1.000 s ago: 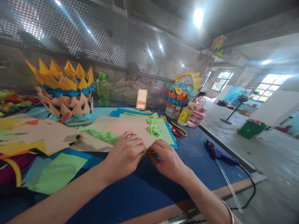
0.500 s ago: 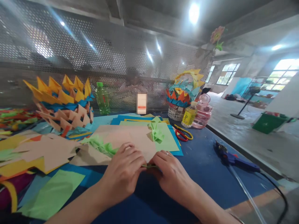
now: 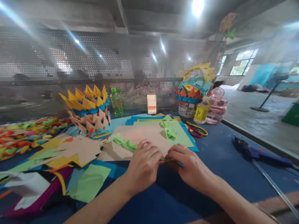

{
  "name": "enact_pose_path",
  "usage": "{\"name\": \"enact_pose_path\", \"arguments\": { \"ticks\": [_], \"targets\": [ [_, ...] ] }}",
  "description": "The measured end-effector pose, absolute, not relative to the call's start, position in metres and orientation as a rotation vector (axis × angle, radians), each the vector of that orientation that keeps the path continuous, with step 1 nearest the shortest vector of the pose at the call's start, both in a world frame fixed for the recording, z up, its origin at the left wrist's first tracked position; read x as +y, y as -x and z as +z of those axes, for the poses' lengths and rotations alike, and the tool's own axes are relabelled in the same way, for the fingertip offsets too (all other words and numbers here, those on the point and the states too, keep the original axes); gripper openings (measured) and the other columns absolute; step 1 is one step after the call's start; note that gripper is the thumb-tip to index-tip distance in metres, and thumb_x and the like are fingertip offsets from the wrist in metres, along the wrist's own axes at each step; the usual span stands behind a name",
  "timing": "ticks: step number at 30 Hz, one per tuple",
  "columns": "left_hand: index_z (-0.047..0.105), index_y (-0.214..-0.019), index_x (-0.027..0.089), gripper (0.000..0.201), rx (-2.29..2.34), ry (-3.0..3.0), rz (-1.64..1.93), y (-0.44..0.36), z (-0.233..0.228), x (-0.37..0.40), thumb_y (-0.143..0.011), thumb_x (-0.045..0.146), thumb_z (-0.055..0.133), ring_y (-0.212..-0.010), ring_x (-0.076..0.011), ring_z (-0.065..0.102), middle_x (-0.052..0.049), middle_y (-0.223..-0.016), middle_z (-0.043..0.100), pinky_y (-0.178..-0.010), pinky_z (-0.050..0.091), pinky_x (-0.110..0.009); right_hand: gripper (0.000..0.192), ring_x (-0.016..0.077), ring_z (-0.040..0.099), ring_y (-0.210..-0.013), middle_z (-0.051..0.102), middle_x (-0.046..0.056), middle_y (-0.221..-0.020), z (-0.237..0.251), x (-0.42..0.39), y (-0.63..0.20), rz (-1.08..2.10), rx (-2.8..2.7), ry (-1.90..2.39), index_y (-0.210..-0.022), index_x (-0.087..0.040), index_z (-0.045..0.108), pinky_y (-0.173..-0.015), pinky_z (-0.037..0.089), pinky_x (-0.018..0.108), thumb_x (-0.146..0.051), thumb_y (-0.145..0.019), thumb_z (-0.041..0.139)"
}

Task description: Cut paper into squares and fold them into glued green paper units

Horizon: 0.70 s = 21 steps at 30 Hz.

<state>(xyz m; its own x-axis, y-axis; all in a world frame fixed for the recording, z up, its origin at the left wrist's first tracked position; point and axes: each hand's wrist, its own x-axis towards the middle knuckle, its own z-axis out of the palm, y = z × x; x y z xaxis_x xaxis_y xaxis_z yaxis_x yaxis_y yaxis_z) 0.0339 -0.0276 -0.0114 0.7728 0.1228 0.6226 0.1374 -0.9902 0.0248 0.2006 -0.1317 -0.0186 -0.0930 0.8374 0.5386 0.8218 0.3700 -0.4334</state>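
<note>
While both hands' fingers pinch shut on it, the green paper strip (image 3: 168, 160) looks thin, flat and folded

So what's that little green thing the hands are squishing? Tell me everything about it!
It is a small green paper piece, thin and flat like a folded strip. Only a sliver shows, because the left hand and right hand pinch it between their fingertips, one at each end. It lies roughly level, low over the blue table, just in front of a pinkish paper sheet. Its exact folds are hidden.
</note>
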Motion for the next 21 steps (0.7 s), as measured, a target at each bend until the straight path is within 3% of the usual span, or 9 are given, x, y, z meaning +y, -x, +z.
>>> {"name": "enact_pose_path", "arguments": {
  "ticks": [5, 12, 21],
  "targets": [
    [0.058, -0.076, 0.017, 0.018, -0.208, 2.865, -0.972, -0.036, -0.012, -0.020, -0.092, 0.018, 0.050, -0.080, -0.0202, 0.054, -0.004, -0.076, 0.062, -0.090, 0.038, -0.039, 0.011, 0.0174, 0.058, -0.087, 0.063, 0.005, -0.091, -0.017, -0.126, -0.202, 0.076, -1.921, 1.400, -0.090, -0.018, 0.063, -0.078, 0.045, 0.028, -0.009, -0.085, 0.060],
    [0.061, -0.077, 0.016, 0.014, -0.240, 2.852, -0.933, -0.035, -0.014, -0.010, -0.089, 0.018, 0.055, -0.082, -0.0221, 0.056, -0.004, -0.078, 0.064, -0.089, 0.037, -0.040, 0.017, 0.0143, 0.057, -0.072, 0.062, 0.002, -0.080, -0.022, -0.117, -0.201, 0.087, -1.884, 1.459, -0.089, -0.017, 0.064, -0.067, 0.044, 0.024, -0.004, -0.079, 0.057],
    [0.061, -0.076, 0.016, 0.016, -0.266, 2.801, -0.913, -0.039, -0.011, -0.008, -0.090, 0.021, 0.055, -0.082, -0.0232, 0.058, -0.005, -0.078, 0.066, -0.086, 0.037, -0.041, 0.016, 0.0145, 0.057, -0.071, 0.064, 0.001, -0.076, -0.025, -0.111, -0.204, 0.029, -1.824, 1.417, -0.083, -0.017, 0.066, -0.067, 0.043, 0.024, -0.004, -0.076, 0.059]
  ]
}}
